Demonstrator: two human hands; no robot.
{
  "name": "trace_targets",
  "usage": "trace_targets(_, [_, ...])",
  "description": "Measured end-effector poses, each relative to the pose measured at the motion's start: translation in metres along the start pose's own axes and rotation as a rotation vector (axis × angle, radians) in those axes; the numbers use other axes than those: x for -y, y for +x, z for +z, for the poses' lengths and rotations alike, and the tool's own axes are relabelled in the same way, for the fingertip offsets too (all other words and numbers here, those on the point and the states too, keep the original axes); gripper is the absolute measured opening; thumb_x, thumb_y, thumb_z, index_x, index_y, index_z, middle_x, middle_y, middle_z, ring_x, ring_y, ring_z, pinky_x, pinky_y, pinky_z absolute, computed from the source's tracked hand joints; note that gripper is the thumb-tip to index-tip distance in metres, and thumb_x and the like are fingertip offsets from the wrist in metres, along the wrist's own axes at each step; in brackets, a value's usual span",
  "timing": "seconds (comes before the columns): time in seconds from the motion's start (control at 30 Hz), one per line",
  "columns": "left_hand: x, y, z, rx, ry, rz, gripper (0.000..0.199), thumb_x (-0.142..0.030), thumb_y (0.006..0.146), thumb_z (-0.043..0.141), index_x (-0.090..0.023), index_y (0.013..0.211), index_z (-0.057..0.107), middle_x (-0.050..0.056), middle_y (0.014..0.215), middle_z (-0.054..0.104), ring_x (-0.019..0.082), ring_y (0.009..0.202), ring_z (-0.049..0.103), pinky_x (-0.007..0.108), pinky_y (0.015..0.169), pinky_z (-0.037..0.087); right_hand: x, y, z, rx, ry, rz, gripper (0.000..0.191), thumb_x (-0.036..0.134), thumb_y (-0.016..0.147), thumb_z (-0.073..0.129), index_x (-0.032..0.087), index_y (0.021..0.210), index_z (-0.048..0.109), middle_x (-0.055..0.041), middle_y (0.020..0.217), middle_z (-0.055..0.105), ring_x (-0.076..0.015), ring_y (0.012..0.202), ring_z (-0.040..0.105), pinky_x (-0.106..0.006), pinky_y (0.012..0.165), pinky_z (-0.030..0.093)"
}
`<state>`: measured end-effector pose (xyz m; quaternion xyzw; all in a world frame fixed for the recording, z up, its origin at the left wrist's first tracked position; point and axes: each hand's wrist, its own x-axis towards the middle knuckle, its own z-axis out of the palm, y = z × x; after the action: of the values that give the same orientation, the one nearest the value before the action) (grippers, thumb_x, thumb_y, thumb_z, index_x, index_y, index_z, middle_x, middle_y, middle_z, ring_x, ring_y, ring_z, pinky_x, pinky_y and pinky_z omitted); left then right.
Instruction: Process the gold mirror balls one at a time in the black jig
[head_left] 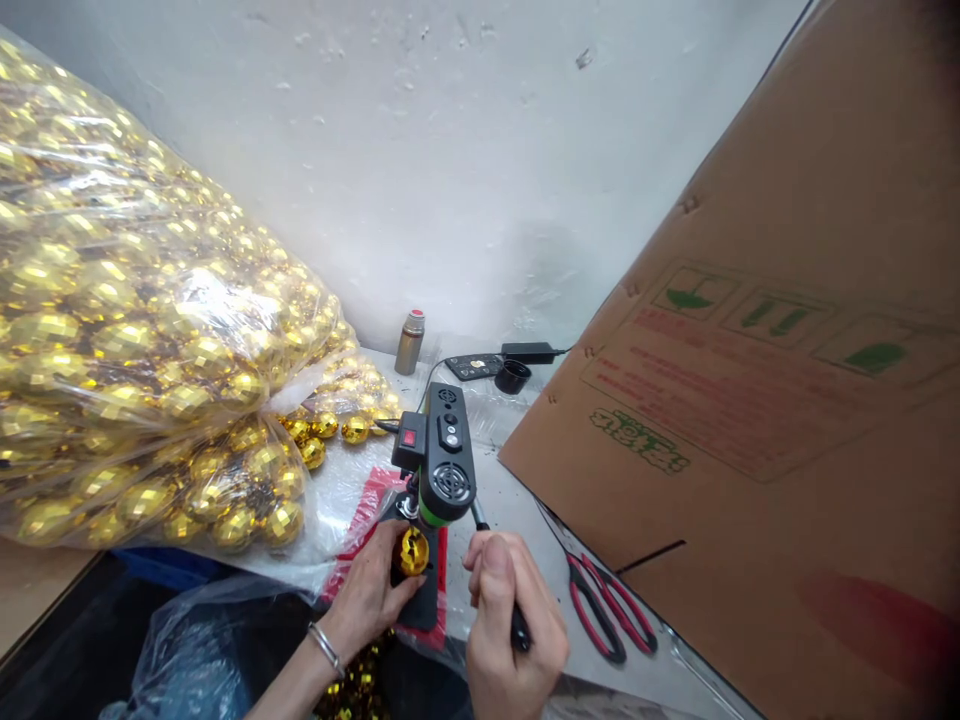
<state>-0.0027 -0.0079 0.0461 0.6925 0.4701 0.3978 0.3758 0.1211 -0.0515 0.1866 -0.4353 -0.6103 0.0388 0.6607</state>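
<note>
A gold faceted ball (413, 551) sits between the thumb and fingers of my left hand (369, 582). It is just under the head of a small black bench press (448, 440), over its dark base (424, 606). Whether the ball touches the press head cannot be told. My right hand (511, 622) is wrapped round the black-ended lever (520, 632) at the press's right side. A red mat (437, 634) shows beneath the base. More gold balls (356, 429) lie loose behind my left hand.
A large clear bag (187, 300) full of gold balls fills the left. A big cardboard box (750, 380) leans over the right side. Red-and-black handled pliers (611, 605) lie beside it. Behind the press are a metal flask (410, 342), a black cup (513, 377) and a black adapter (528, 352).
</note>
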Motion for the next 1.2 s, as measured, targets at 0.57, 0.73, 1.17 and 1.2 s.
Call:
trace_targets(0.57, [0.009,0.002,0.012,-0.109,-0.032,-0.076,0.047,-0.034,0.073,0.074,-0.018,0.116,0.062,0.014,0.111,0.072,0.033,0.104,0.069,0.052,0.095,0.056,-0.008,-0.028,0.005,-0.061,-0.020,-0.053,0.029,0.002,0.095,0.044,0.019,0.073,0.049,0.0012,0.069,0.053,-0.0097,0.061,0.052,-0.022,0.057,0.041])
trace_targets(0.73, [0.011,0.000,0.014,-0.141,-0.034,-0.083,0.047,-0.033,0.072,0.076,-0.020,0.115,0.063,0.012,0.111,0.072,0.033,0.105,0.069,0.052,0.094,0.057,-0.016,-0.050,0.009,-0.104,-0.096,-0.007,0.031,0.010,0.099,0.040,0.020,0.072,0.050,0.0012,0.072,0.056,-0.0105,0.063,0.054,-0.026,0.067,0.045])
trace_targets(1.17, [0.012,-0.001,0.015,-0.125,-0.018,-0.080,0.047,-0.033,0.073,0.076,-0.019,0.116,0.062,0.012,0.107,0.071,0.032,0.100,0.069,0.051,0.090,0.058,-0.029,-0.065,0.021,-0.213,-0.111,0.046,0.035,0.018,0.102,0.038,0.021,0.070,0.050,0.0038,0.070,0.056,-0.0108,0.064,0.053,-0.033,0.089,0.049])
trace_targets(1.2, [0.012,-0.001,0.015,-0.127,-0.017,-0.077,0.048,-0.034,0.073,0.076,-0.019,0.116,0.062,0.012,0.107,0.071,0.033,0.100,0.069,0.051,0.090,0.058,-0.027,-0.065,0.021,-0.207,-0.100,0.049,0.035,0.018,0.102,0.038,0.021,0.070,0.050,0.0040,0.070,0.056,-0.0107,0.064,0.053,-0.033,0.089,0.049])
